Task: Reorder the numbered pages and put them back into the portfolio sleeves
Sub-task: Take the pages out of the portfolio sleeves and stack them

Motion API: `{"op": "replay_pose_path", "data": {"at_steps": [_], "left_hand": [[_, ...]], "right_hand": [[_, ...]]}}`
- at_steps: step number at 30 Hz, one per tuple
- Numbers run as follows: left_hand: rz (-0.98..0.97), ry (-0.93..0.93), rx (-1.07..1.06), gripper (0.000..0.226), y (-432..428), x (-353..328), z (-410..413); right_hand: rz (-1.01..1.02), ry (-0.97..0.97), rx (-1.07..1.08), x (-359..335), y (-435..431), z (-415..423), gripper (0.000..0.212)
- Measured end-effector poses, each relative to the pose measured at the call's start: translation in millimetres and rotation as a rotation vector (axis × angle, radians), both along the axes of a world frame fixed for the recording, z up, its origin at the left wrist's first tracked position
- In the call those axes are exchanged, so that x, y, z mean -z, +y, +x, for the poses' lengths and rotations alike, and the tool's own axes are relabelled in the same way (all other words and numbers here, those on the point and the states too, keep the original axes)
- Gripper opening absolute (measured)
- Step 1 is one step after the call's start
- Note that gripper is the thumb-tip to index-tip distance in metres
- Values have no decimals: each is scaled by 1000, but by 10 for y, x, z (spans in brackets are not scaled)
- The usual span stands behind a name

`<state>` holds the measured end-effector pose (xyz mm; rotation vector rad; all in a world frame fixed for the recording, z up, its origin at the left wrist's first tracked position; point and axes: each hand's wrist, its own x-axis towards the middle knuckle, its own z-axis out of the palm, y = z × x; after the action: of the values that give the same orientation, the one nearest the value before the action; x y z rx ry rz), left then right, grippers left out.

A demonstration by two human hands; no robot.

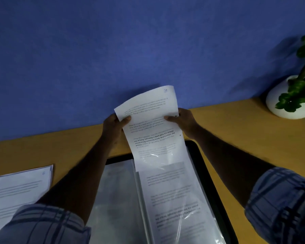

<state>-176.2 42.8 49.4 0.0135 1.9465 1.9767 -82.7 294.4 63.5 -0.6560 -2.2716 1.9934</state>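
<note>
Holding one page (151, 124) up with both hands, right in the middle of the frame. Gripping its left edge with the left hand (115, 126), thumb pressed flat on the front and fingers curled round behind. Gripping its right edge the same way with the right hand (183, 121), thumb lying on the print. Standing the page up tall and a bit bent, with its top curling back toward the blue wall (113, 41). Showing a small blue number in the top right corner of the page, too blurry to read for sure. Dipping the bottom end of the page into the top of a clear sleeve (176, 199) on the right side of the open portfolio (201, 161). Seeing more printed lines through that shiny sleeve, lower down. Seeing the portfolio flat on the yellow-brown table (236, 124), with its black rim running from the middle of the frame down to the bottom edge. Seeing a pile of other pages (16, 189) flat on the table at the lower left of the frame, well apart from the hands and partly hidden by the left arm. Seeing a round white pot (271, 99) with a green plant (299, 92) at the far right of the frame, near the wall. Wearing rolled-up checked sleeves (48, 224) on both arms, down in the bottom corners.
</note>
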Motion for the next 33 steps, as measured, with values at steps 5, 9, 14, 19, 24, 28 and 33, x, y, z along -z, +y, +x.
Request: {"op": "replay_pose_path", "data": {"at_steps": [5, 9, 14, 19, 24, 28, 33], "left_hand": [[-3, 88, -26, 15, -66, -220, -12], [49, 141, -56, 21, -148, -449, 51], [54, 200, -67, 12, -301, -716, 79], [-4, 307, -90, 5, -579, -912, 117], [-46, 286, -139, 13, -927, -941, 178], [-55, 299, -210, 17, -1382, -920, 262], [-174, 293, -266, 8, -2132, -761, 326]], "right_hand": [[-19, 38, 46, -102, -59, 41, 27], [-42, 97, 34, -320, -127, -10, 16], [-24, 176, 16, -640, -225, -30, 17], [5, 218, -12, -845, -449, 14, 19], [-25, 208, -72, -822, -792, 130, 23], [-27, 87, -125, -709, -1219, 231, 21], [-85, -13, -243, -504, -1876, 314, 10]]}}
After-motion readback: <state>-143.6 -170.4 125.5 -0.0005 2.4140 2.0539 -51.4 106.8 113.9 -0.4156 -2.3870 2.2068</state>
